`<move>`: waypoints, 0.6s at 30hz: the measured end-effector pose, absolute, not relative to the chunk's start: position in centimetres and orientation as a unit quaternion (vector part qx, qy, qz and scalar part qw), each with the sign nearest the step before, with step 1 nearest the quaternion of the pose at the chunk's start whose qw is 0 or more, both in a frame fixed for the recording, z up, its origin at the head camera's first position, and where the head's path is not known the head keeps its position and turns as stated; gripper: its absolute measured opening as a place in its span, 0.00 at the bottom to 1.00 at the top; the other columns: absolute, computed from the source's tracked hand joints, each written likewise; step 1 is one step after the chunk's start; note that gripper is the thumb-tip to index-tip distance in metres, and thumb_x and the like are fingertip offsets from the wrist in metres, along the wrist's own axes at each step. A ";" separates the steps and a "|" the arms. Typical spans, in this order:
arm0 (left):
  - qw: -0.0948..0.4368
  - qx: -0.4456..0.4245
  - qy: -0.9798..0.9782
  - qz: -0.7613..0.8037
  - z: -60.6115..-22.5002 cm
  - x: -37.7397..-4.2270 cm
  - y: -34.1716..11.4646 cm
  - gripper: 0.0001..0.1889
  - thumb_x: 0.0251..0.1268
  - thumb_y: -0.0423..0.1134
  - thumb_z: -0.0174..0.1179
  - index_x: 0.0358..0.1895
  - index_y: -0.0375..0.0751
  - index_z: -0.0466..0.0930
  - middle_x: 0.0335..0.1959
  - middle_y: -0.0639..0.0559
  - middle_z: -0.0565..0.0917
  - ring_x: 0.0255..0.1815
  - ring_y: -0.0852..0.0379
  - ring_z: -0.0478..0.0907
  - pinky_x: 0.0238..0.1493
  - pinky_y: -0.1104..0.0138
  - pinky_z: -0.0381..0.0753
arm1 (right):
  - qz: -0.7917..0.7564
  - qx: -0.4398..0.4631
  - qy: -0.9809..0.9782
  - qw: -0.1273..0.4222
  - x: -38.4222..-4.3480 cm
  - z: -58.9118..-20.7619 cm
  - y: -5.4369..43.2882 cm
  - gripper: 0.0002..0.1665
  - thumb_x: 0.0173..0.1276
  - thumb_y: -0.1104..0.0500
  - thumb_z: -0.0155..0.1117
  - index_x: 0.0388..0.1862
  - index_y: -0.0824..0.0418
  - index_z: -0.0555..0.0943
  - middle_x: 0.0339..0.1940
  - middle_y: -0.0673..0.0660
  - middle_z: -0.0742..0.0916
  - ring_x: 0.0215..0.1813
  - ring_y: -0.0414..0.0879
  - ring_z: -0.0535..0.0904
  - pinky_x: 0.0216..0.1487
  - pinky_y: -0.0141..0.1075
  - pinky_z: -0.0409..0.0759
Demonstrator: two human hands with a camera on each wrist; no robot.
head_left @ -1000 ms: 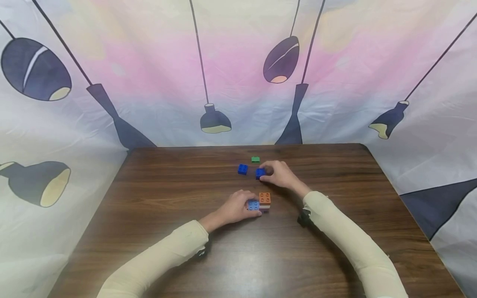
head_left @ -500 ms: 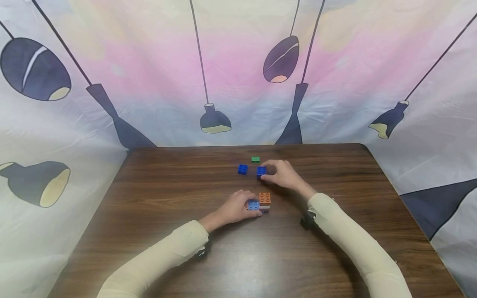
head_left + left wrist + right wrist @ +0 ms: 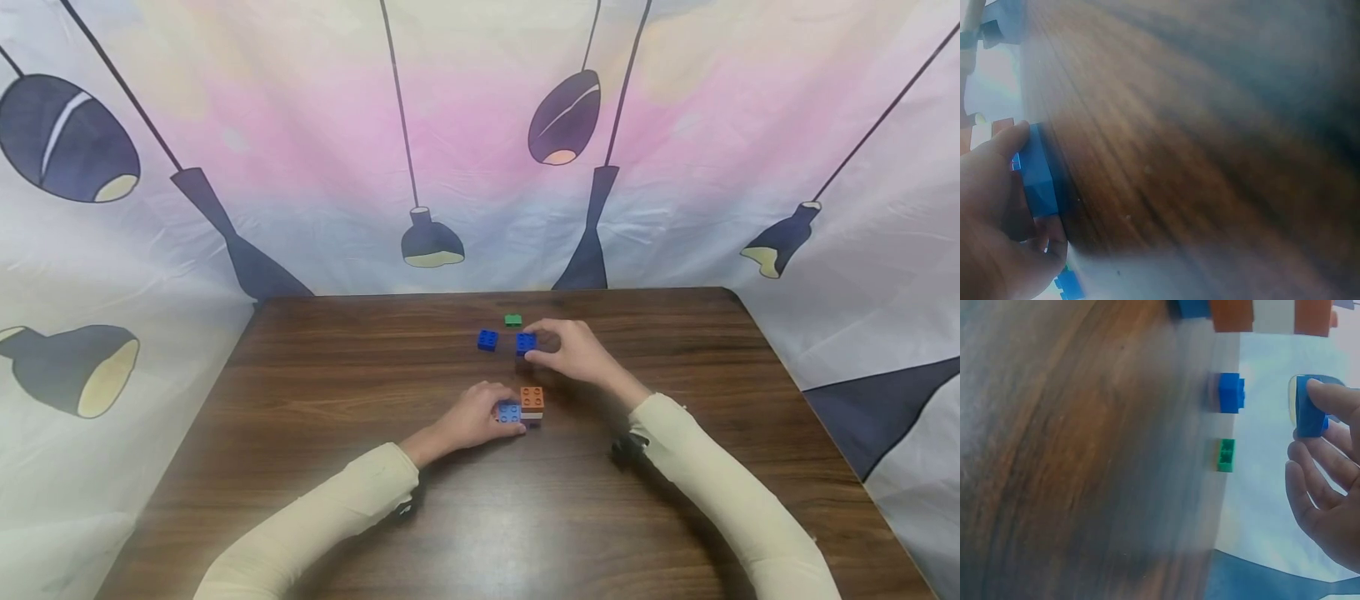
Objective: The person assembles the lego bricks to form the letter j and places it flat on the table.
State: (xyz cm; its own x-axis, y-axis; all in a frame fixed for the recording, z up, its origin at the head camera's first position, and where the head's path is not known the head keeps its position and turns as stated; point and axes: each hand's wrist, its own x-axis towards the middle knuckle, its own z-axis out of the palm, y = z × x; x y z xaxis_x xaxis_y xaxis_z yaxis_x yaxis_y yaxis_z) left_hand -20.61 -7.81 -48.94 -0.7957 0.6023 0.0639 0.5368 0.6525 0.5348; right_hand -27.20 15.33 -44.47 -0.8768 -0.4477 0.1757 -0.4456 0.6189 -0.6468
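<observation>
Our right hand pinches a blue brick, studs up, at twelve o'clock from the vertically long orange-and-white stack. Our left hand grips a light-blue brick.

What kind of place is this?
Probably an indoor tabletop play or recording corner, though I can't be sure. A wood-grained table has wrinkled cloth printed with hanging lamps behind it and to both sides, and the right hand holds a blue toy brick.
</observation>
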 end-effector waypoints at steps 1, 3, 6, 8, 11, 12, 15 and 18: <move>0.060 0.314 0.907 0.274 -48.9 -20.6 -7.8 0.25 0.63 0.54 0.71 0.56 0.41 0.84 0.48 0.52 0.86 0.46 0.58 0.78 0.45 0.67 0.78 | -0.359 -0.250 0.899 -0.001 -27.0 -44.3 15.3 0.23 0.67 0.51 0.74 0.59 0.55 0.83 0.52 0.55 0.89 0.54 0.51 0.85 0.54 0.48 0.83; 0.061 0.313 0.907 0.274 -48.9 -20.6 -7.9 0.25 0.63 0.54 0.71 0.56 0.42 0.84 0.48 0.52 0.86 0.45 0.58 0.78 0.44 0.67 0.78 | -0.360 -0.255 0.897 -0.005 -26.7 -44.0 15.4 0.24 0.67 0.50 0.74 0.59 0.55 0.83 0.52 0.54 0.89 0.54 0.50 0.85 0.54 0.48 0.83; 0.063 0.312 0.907 0.275 -48.9 -20.6 -7.8 0.25 0.63 0.55 0.71 0.57 0.42 0.84 0.48 0.52 0.86 0.45 0.59 0.78 0.43 0.68 0.78 | -0.361 -0.263 0.894 -0.013 -26.2 -43.8 15.5 0.23 0.67 0.50 0.74 0.59 0.55 0.84 0.51 0.53 0.89 0.54 0.50 0.85 0.55 0.49 0.83; 0.065 0.311 0.907 0.275 -48.9 -20.7 -7.8 0.25 0.63 0.55 0.71 0.57 0.42 0.84 0.48 0.52 0.86 0.45 0.59 0.78 0.43 0.68 0.77 | -0.363 -0.270 0.892 -0.017 -25.8 -43.6 15.5 0.24 0.67 0.50 0.75 0.59 0.56 0.83 0.51 0.54 0.89 0.54 0.51 0.85 0.55 0.50 0.82; 0.065 0.311 0.908 0.272 -49.0 -20.6 -7.8 0.26 0.63 0.55 0.71 0.57 0.42 0.84 0.48 0.52 0.86 0.44 0.59 0.78 0.43 0.68 0.77 | -0.363 -0.277 0.890 -0.022 -25.2 -43.3 15.6 0.24 0.67 0.51 0.75 0.59 0.57 0.83 0.52 0.55 0.89 0.55 0.53 0.85 0.56 0.50 0.82; 0.064 0.312 0.908 0.271 -49.0 -20.7 -7.8 0.26 0.63 0.55 0.71 0.57 0.42 0.84 0.48 0.53 0.86 0.44 0.59 0.78 0.43 0.68 0.77 | -0.363 -0.278 0.889 -0.023 -25.0 -43.2 15.6 0.24 0.67 0.51 0.75 0.59 0.57 0.83 0.53 0.55 0.89 0.56 0.53 0.85 0.57 0.50 0.82; 0.063 0.314 0.908 0.270 -49.0 -20.7 -7.8 0.26 0.63 0.55 0.71 0.57 0.42 0.84 0.48 0.53 0.86 0.44 0.59 0.77 0.43 0.68 0.77 | -0.358 -0.281 0.890 -0.029 -24.3 -43.0 15.6 0.24 0.67 0.51 0.74 0.59 0.57 0.84 0.54 0.55 0.89 0.57 0.53 0.85 0.58 0.50 0.81; 0.061 0.315 0.908 0.270 -49.1 -20.7 -7.8 0.25 0.63 0.55 0.71 0.57 0.42 0.84 0.47 0.53 0.86 0.44 0.60 0.77 0.42 0.68 0.77 | -0.356 -0.284 0.890 -0.037 -23.7 -42.9 15.7 0.24 0.67 0.51 0.74 0.59 0.58 0.84 0.53 0.55 0.89 0.56 0.52 0.85 0.58 0.50 0.81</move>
